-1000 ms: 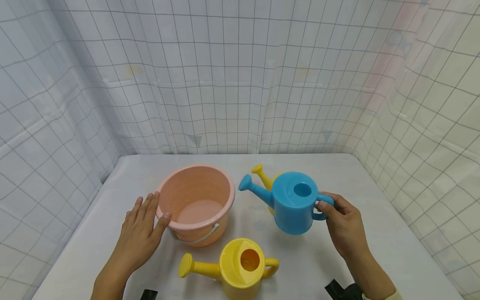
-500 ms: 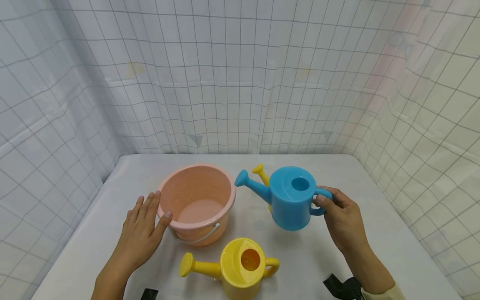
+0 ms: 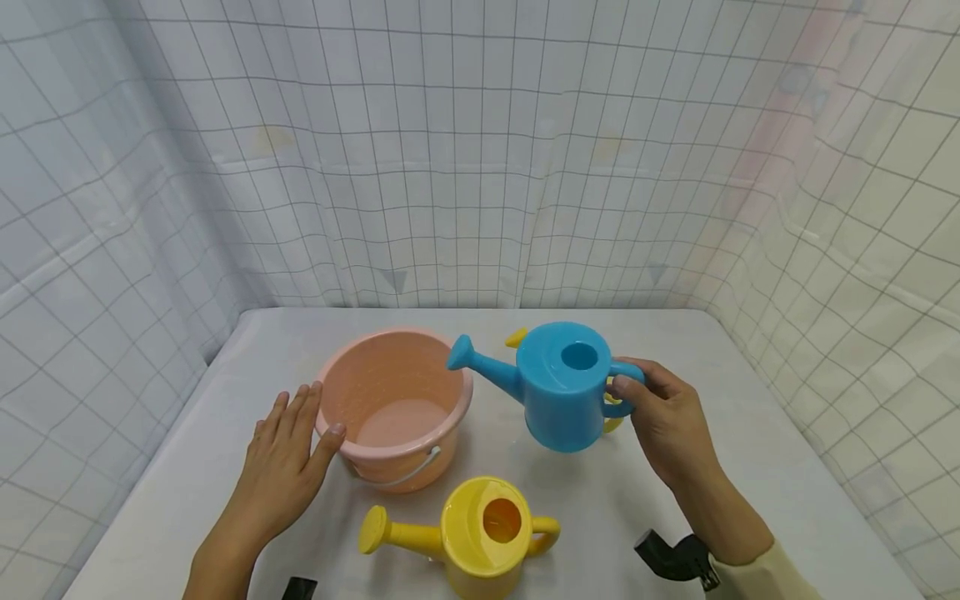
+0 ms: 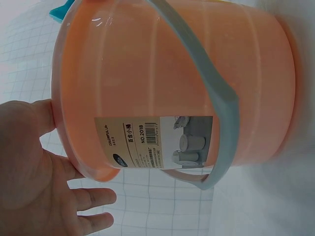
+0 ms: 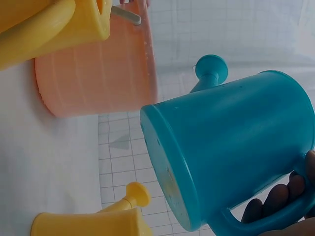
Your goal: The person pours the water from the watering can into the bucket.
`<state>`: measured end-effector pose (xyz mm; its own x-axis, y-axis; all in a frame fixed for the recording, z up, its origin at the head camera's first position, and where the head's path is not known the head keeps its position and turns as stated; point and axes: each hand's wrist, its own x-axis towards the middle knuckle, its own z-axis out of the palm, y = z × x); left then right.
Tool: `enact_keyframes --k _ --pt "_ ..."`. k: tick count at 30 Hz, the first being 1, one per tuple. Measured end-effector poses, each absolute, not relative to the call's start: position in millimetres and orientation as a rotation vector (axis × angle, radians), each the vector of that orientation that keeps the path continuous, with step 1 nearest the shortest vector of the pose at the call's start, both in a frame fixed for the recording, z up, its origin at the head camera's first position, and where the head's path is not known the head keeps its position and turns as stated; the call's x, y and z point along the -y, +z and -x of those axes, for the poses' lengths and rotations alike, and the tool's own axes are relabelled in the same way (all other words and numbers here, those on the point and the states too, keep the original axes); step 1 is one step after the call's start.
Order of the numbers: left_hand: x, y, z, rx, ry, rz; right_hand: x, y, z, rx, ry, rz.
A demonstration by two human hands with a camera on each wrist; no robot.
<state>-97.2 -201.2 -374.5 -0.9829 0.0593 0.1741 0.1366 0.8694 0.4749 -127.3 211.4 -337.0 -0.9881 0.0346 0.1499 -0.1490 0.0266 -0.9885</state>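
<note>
My right hand (image 3: 670,421) grips the handle of a blue watering can (image 3: 564,408), lifted off the table. Its spout points left, and the spout's head overlaps the right rim of a pink bucket (image 3: 397,446) in the head view. The right wrist view shows the bottom of the blue can (image 5: 226,142) raised, with fingers (image 5: 275,201) curled through the handle. My left hand (image 3: 281,467) touches the bucket's left rim with straight fingers. In the left wrist view, the bucket (image 4: 147,73) bears a paper label (image 4: 142,142) and a grey carrying handle (image 4: 226,105).
A yellow watering can (image 3: 486,533) stands at the table's near side, spout to the left. Another yellow watering can (image 5: 88,225) is mostly hidden behind the blue one in the head view. Gridded white curtains (image 3: 480,167) surround the white table (image 3: 780,500).
My right hand has carried the blue watering can leftward and slightly up, toward the bucket. More of the rear yellow can's spout is now covered. The left hand has stayed at the rim.
</note>
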Motion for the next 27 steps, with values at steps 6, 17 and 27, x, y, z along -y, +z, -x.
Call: enact_keyframes --k 6,17,27 --pt "201 -374 97 2.887 -0.748 0.155 -203 -333 131 2.159 2.133 -0.142" --pt "201 -375 97 2.886 -0.756 0.157 -189 -329 137 2.174 2.156 -0.264" --pt "201 -375 97 2.883 -0.76 0.161 -179 -327 143 2.226 2.127 -0.281"
